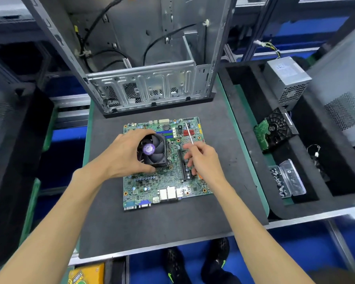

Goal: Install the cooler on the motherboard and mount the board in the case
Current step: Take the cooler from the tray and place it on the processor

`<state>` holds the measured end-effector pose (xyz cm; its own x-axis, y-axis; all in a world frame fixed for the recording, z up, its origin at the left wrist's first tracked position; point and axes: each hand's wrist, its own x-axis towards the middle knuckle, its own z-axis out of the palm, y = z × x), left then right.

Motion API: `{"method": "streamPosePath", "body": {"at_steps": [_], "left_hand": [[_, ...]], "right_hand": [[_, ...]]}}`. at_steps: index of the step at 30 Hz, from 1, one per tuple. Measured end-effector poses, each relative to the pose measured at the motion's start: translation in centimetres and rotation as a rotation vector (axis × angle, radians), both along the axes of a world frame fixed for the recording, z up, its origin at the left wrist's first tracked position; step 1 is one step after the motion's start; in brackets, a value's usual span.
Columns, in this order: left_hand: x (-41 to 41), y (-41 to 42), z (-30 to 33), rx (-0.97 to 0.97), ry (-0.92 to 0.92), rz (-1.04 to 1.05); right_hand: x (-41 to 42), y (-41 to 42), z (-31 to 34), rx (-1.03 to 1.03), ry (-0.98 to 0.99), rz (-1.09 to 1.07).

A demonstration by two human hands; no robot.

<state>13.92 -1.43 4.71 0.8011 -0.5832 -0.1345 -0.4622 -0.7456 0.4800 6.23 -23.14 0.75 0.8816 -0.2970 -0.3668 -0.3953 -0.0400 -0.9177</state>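
A green motherboard (162,181) lies flat on the dark foam mat (162,228). On its upper left sits a black cooler (155,150) with a fan and a purple hub label. My left hand (123,155) wraps around the cooler's left side, fingers over its top and bottom edges. My right hand (203,158) hovers over the board's right half and holds a screwdriver (190,134) whose thin metal shaft points up and away. An open grey metal case (148,87) stands upright just behind the board.
A black foam tray on the right holds a grey power supply (287,80), a hard drive (275,130), a clear screw box (289,179) and a small white-plug cable (316,152). Black cables hang inside the case. My shoes show below the bench edge.
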Motion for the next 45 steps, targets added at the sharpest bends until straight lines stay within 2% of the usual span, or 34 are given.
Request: {"method": "streamPosePath", "body": {"at_steps": [2,8,19,33,45], "left_hand": [[-0.1,0.0,0.0,0.003,-0.018,-0.016],[0.1,-0.5,0.2,0.183,-0.129,-0.057],[0.3,-1.1,0.7,0.324,-0.183,-0.059],[-1.1,-0.8,-0.1,0.286,-0.265,0.002],[-2.2,-0.1,-0.9,0.171,-0.116,-0.015]], "right_hand": [[0.0,0.0,0.0,0.0,0.003,0.003],[0.0,-0.1,0.2,-0.008,0.01,0.016],[0.0,-0.2,-0.1,-0.012,0.01,0.039],[0.2,0.4,-0.1,-0.074,-0.002,0.076],[-0.2,0.8,1.6,-0.048,0.051,0.087]]}}
